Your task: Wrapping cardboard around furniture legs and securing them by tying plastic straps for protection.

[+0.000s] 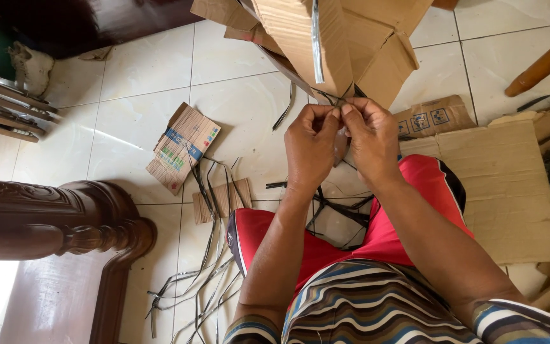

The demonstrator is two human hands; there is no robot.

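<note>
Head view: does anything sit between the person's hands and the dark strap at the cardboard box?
Nothing visible does. The left hand and right hand already pinch the dark strap at the lower edge of the cardboard box, with fingertips directly on it.

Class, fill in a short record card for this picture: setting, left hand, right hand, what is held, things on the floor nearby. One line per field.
Setting: tiled floor, person seated, seen from above
Left hand: fingertips pinched on a thin dark strap
Right hand: pinched on the same strap, touching the left hand
Held thing: strap runs up to a brown cardboard box
Floor, left: folded printed carton, loose dark straps
Floor, right: flat cardboard sheet
Furniture: carved wooden leg
</note>
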